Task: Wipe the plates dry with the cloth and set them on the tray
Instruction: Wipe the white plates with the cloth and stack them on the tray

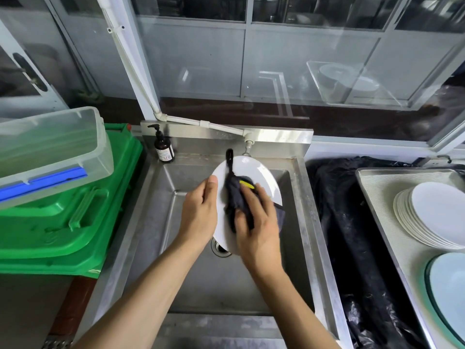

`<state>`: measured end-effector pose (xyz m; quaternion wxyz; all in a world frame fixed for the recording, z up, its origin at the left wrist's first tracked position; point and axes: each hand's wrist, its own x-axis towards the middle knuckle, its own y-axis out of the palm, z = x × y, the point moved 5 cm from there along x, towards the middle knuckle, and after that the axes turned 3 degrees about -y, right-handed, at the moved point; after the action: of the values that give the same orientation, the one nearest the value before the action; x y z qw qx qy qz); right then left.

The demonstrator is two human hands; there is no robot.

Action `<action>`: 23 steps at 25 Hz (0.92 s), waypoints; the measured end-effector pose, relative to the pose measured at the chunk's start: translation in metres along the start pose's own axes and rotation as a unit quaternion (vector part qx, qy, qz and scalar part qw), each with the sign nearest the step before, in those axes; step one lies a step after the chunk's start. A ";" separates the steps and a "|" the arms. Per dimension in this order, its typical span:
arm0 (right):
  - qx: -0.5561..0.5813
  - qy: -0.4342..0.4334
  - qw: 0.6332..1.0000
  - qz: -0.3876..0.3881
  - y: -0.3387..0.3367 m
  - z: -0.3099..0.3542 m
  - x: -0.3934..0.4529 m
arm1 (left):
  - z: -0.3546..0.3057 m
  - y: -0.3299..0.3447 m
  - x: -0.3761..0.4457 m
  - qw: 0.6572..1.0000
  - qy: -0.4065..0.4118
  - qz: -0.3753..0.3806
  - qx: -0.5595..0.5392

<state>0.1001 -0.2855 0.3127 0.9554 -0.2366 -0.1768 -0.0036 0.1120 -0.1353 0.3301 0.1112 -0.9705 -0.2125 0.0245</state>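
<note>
A white oval plate [254, 172] is held tilted above the steel sink [156, 222]. My left hand [200, 214] grips the plate's left edge, thumb on the front. My right hand [259, 222] holds a dark cloth [235, 192] with a yellow patch against the plate's face. On the right, a metal tray [377, 195] carries a stack of white plates [432, 215]. A larger pale plate with a green rim [450, 290] lies on the tray nearer to me.
A brown pump bottle [164, 148] stands at the sink's back left corner. Green crates [75, 222] with a clear plastic box [50, 149] on top sit to the left. Black plastic sheeting [352, 235] lies between sink and tray. A tap [247, 147] hangs behind the plate.
</note>
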 end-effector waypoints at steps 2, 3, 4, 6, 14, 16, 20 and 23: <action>-0.016 0.075 0.996 -0.041 -0.016 -0.016 0.005 | -0.002 -0.002 -0.002 1.000 0.005 -0.005 0.016; -0.023 0.087 0.995 -0.043 -0.019 -0.019 0.005 | -0.002 -0.002 -0.002 1.000 0.005 -0.005 0.016; -0.024 0.077 0.996 -0.038 -0.017 -0.015 0.002 | -0.002 0.000 -0.001 1.000 0.006 -0.004 0.015; -0.003 0.020 1.000 -0.003 -0.005 0.003 -0.006 | -0.003 0.004 0.000 1.000 0.008 -0.004 0.014; -0.037 0.049 0.998 0.027 -0.006 -0.014 -0.027 | 0.015 -0.009 0.005 0.997 -0.053 -0.052 -0.016; -0.021 0.069 0.997 0.034 -0.002 -0.011 -0.032 | 0.015 -0.005 0.002 0.997 -0.059 -0.052 -0.014; 0.008 -0.033 0.996 0.078 0.006 0.021 -0.041 | 0.021 0.003 -0.003 0.995 -0.085 -0.032 -0.035; 0.015 -0.042 0.996 0.077 0.003 0.020 -0.046 | 0.021 0.008 -0.003 0.994 -0.093 -0.009 -0.056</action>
<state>0.0509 -0.2777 0.3127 0.9480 -0.2354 -0.1977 0.0822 0.1100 -0.1391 0.3080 0.0363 -0.9667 -0.2319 0.1020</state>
